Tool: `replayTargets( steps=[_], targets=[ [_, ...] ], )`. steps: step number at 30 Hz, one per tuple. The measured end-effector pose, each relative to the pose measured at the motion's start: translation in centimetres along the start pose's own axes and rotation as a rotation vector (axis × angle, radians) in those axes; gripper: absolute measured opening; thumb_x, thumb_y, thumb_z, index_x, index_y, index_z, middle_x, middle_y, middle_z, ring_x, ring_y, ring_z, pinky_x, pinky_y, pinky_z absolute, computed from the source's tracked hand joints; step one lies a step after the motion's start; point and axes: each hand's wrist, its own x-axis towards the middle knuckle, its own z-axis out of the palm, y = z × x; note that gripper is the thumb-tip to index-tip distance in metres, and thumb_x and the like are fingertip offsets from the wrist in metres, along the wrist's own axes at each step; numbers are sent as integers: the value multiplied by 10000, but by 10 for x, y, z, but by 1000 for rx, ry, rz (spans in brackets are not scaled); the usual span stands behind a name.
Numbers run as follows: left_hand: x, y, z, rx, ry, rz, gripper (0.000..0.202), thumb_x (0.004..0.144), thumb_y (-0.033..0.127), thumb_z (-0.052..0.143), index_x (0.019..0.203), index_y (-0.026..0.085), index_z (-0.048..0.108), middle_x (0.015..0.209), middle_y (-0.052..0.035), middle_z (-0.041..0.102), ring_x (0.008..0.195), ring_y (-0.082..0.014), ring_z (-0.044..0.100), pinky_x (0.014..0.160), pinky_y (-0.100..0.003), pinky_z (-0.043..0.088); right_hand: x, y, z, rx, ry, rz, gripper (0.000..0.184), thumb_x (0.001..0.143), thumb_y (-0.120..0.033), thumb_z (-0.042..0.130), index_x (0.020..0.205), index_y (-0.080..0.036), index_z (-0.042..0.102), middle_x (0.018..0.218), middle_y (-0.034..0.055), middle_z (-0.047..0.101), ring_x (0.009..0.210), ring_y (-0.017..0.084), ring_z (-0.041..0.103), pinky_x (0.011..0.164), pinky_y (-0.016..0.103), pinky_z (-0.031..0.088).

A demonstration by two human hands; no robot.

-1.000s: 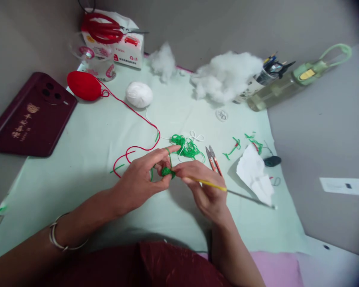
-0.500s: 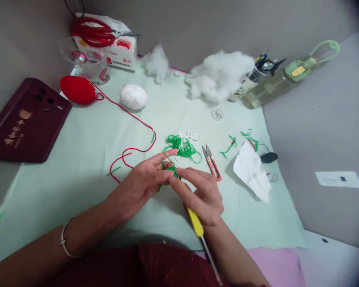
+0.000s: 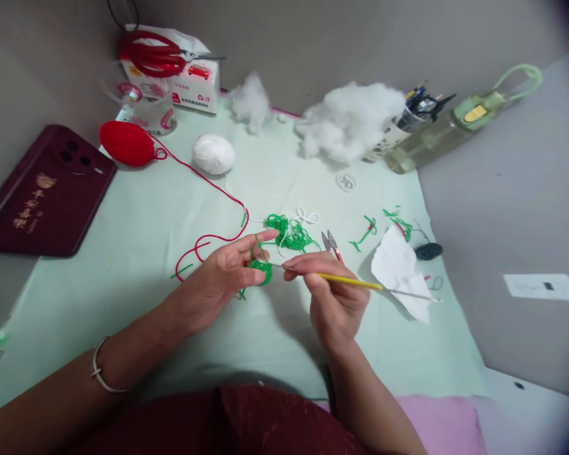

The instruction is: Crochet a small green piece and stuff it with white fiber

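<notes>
My left hand (image 3: 222, 272) pinches a small green crochet piece (image 3: 262, 272) between thumb and fingers, with green yarn looped over the raised index finger. My right hand (image 3: 336, 297) grips a yellow-handled crochet hook (image 3: 351, 280), held nearly level. Its metal tip points left and meets the edge of the green piece; whether it sits in a stitch I cannot tell. Just beyond the hands lies a loose tangle of green yarn (image 3: 296, 235), with some white yarn across it. Orange thread snips (image 3: 332, 243) are partly hidden behind my right hand.
To the left are a red yarn ball (image 3: 127, 143), a white yarn ball (image 3: 214, 154) and a dark red phone (image 3: 52, 189). White stuffing (image 3: 351, 120), a pen cup (image 3: 398, 129) and a green bottle (image 3: 427, 142) stand behind. Crumpled paper (image 3: 398, 272) lies right, near green yarn scraps (image 3: 367, 230).
My right hand has moved right and turned the hook from steeply slanted to nearly level. The green piece in my left hand has shifted slightly left and shows more. The snips became partly covered.
</notes>
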Motion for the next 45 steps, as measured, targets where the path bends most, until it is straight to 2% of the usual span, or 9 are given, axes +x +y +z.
replayTargets(
  steps=[4, 10, 15, 20, 24, 32, 37, 41, 45],
  targets=[
    [2, 0, -7, 33, -77, -24, 506, 789, 280, 762, 1293, 230, 745, 910, -16, 630, 779, -156, 511, 714, -290, 385, 5, 4, -5, 171, -21, 150, 118, 966, -312, 695, 949, -267, 803, 868, 31, 789, 661, 160, 690, 645, 345, 600],
    [2, 0, -10, -68, -169, -84, 379, 866, 352, 706, 1200, 205, 809, 794, -31, 624, 668, -135, 460, 610, -282, 347, 10, 8, -6, 317, -25, 261, 125, 909, -352, 765, 875, -241, 811, 801, 22, 780, 603, 139, 680, 580, 295, 596],
    [3, -1, -10, -44, -139, -68, 405, 880, 355, 755, 1264, 231, 782, 886, -41, 690, 770, -152, 562, 726, -295, 436, 13, 6, -7, 421, -44, 315, 106, 926, -324, 753, 885, -247, 812, 757, 6, 772, 587, 121, 666, 559, 260, 570],
    [2, -8, -6, 38, -165, 45, 509, 852, 288, 832, 1346, 271, 712, 1066, -39, 740, 1020, -202, 669, 982, -354, 453, 6, 8, -1, 354, -64, 240, 93, 952, -297, 728, 962, -286, 820, 866, 10, 779, 684, 134, 676, 623, 282, 580],
    [0, -14, -5, 128, -107, 89, 557, 842, 237, 847, 1371, 300, 683, 1146, -24, 722, 1080, -182, 646, 979, -324, 459, 2, 10, 3, 220, -12, 128, 130, 963, -243, 712, 990, -296, 828, 923, 19, 772, 794, 147, 663, 684, 291, 558],
    [-1, -14, -8, 163, -115, 134, 634, 835, 231, 849, 1423, 278, 617, 1171, -34, 717, 1108, -208, 669, 1012, -349, 476, 2, 12, 3, 238, -27, 203, 118, 970, -281, 711, 1002, -291, 824, 869, 3, 759, 715, 125, 646, 653, 283, 525],
    [-2, -11, -8, 187, -127, 89, 517, 910, 299, 778, 1409, 296, 640, 1154, -24, 720, 1093, -195, 640, 981, -322, 448, 3, 12, 0, 244, -1, 215, 117, 973, -281, 705, 996, -282, 820, 882, 2, 753, 697, 116, 655, 649, 277, 537],
    [0, -10, -8, 158, -107, 84, 297, 910, 356, 776, 1188, 257, 741, 1057, -17, 735, 1003, -171, 632, 920, -296, 444, 6, 10, -2, 222, 75, 206, 123, 977, -269, 694, 978, -263, 816, 916, 13, 770, 688, 113, 666, 643, 272, 560],
    [1, -10, -10, 115, -84, 80, 237, 893, 363, 794, 1087, 238, 740, 1038, -12, 738, 969, -153, 634, 894, -279, 432, 6, 8, -4, 207, 117, 176, 123, 977, -267, 690, 963, -259, 812, 901, 19, 777, 687, 121, 672, 624, 269, 569]
  ],
)
